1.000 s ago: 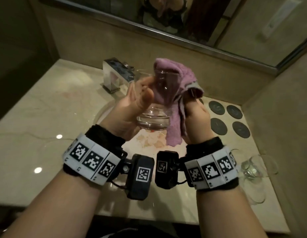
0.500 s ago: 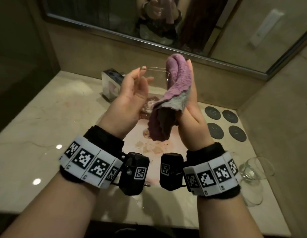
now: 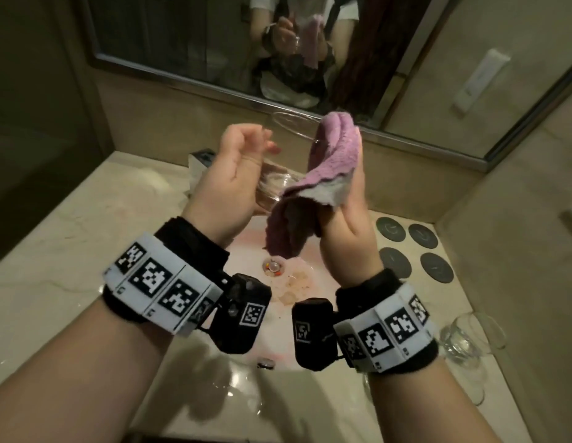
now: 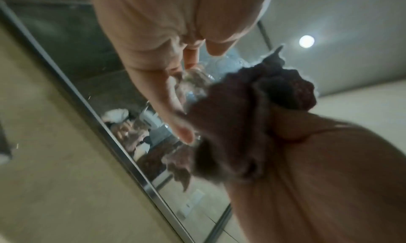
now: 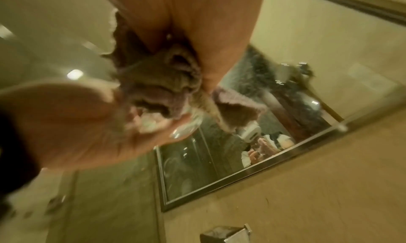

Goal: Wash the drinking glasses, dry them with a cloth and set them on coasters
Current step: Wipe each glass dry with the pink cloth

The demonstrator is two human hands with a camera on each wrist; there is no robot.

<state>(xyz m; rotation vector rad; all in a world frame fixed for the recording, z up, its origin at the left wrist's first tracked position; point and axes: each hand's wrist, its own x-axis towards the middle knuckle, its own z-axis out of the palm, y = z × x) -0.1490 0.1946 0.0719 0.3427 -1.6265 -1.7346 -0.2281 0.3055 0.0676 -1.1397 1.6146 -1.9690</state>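
Head view: both forearms are raised over the sink (image 3: 310,284), wrists close together. The left hand (image 3: 235,180) is turned palm-right, fingers curled round the glass (image 3: 273,183), which is held tilted above the basin. The right hand (image 3: 348,238) has its fingers upright and its thumb pinches the pink cloth (image 3: 332,161) against the glass's right side. Four coasters (image 3: 391,229) lie on the counter to the right. Left wrist view: thumb and fingers are on the glass (image 4: 197,83). Right wrist view: the cloth (image 5: 158,80) is bunched under the thumb; blurred.

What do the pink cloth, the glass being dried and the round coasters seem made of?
Cloth: soft terry or microfibre, fuzzy looped pile, paler backing.
Glass: clear glass, glossy, see-through with highlights.
Coasters: dark, matte discs, perhaps leather or rubber; unclear.
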